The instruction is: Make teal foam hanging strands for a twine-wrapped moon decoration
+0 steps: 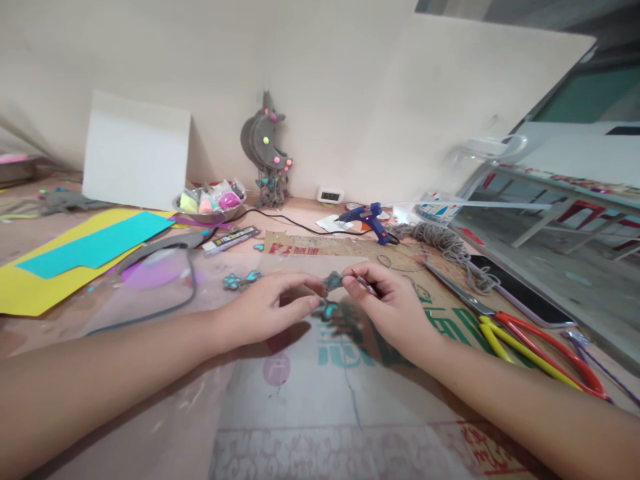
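Note:
A small grey star ornament (333, 280) with a teal middle is held up between both hands. The fingertips of my left hand (280, 303) are closed on its left edge. My right hand (387, 300) is at its right edge, thumb and forefinger pinched on a thin dark stick-like piece (367, 283), partly hidden by the fingers. Just below is a grey-edged teal heart (330, 310); whether it is joined to the star I cannot tell. Behind my left hand lie another teal star (231, 281) and a teal heart (253, 275), both edged in grey.
A blue glue gun (369, 220) stands behind my hands. Right are scissors (525, 333), grey yarn (445, 243) and a phone (523, 290). A bowl of coloured clay (213, 210), yellow sheet (35, 290) and teal sheet (100, 243) are left. A moon decoration (265, 143) stands behind.

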`<action>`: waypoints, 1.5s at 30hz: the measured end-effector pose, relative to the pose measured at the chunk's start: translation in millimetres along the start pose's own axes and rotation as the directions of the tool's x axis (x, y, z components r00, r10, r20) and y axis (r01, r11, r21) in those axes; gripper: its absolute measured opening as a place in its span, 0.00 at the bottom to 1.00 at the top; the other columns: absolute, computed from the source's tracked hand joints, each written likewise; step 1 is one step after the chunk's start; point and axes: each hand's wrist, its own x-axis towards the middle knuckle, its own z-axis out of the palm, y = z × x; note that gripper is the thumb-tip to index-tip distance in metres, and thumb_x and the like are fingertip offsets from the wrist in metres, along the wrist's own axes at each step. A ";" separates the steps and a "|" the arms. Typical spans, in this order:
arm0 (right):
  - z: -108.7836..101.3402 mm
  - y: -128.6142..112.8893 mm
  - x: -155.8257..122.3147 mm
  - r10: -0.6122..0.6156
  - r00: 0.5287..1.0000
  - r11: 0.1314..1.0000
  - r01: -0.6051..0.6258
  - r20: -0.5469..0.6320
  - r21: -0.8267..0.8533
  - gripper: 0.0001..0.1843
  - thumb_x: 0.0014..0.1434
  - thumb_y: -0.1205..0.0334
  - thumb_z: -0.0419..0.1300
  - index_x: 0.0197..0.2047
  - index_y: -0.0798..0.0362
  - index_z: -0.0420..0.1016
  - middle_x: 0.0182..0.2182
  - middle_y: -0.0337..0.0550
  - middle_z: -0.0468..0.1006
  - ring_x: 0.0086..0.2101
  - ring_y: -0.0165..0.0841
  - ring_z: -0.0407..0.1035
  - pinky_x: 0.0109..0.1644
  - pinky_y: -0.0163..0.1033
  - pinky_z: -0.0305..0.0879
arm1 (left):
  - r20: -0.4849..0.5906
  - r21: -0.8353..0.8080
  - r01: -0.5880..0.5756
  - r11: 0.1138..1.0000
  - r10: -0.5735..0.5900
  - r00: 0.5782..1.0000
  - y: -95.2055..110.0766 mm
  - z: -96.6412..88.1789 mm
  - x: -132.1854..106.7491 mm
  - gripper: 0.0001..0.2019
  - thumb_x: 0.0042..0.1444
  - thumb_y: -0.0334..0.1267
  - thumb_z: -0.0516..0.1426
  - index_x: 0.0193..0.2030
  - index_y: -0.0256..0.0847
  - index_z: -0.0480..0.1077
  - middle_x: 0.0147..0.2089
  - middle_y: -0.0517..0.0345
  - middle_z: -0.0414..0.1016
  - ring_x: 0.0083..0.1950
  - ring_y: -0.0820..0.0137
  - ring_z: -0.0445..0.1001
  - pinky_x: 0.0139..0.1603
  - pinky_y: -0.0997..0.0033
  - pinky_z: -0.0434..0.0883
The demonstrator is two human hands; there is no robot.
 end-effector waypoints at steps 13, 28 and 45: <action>1.3 1.2 3.3 0.129 0.987 0.991 -0.126 0.091 -0.036 0.13 0.60 0.54 0.53 0.31 0.53 0.71 0.24 0.36 0.66 0.25 0.28 0.59 0.27 0.33 0.56 | -0.034 -0.175 -0.101 0.979 0.097 0.995 -6.2 5.0 -2.0 0.16 0.53 0.23 0.48 0.48 0.39 0.61 0.41 0.54 0.75 0.44 0.70 0.75 0.44 0.69 0.72; 0.9 24.8 9.1 0.000 0.998 0.990 -0.009 -0.062 -0.139 0.17 0.57 0.58 0.58 0.50 0.52 0.65 0.42 0.47 0.71 0.41 0.36 0.67 0.46 0.44 0.65 | -0.043 -0.032 -0.072 0.997 0.071 0.997 -16.0 2.4 0.6 0.31 0.51 0.22 0.47 0.63 0.43 0.62 0.51 0.54 0.74 0.48 0.69 0.74 0.51 0.67 0.70; -6.2 19.0 2.9 -0.509 0.792 0.630 0.610 0.337 -0.481 0.15 0.63 0.66 0.53 0.53 0.49 0.69 0.43 0.47 0.74 0.44 0.37 0.66 0.49 0.46 0.64 | 0.075 -0.685 0.254 0.683 -0.281 0.957 1.3 6.7 2.2 0.22 0.55 0.36 0.58 0.58 0.42 0.68 0.37 0.56 0.78 0.27 0.77 0.70 0.28 0.77 0.65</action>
